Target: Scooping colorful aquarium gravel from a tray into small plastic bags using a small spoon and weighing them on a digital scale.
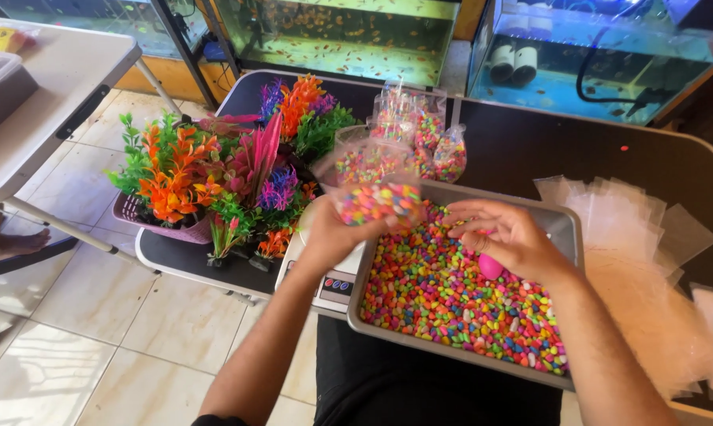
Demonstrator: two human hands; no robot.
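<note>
Left hand (325, 237) holding one pebble bag (376, 201), right hand (508, 241) over tray (565, 229)

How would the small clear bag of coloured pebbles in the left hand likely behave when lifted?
The bag looks like thin plastic, so it probably sags. Packed with pebbles, it is likely heavy for its size. Held by the left hand, its top seems open, so tilting may spill.

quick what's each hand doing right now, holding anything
Left hand: closed on a clear bag of coloured pebbles.
Right hand: closed on a pink scoop, above the tray of pebbles.
</note>
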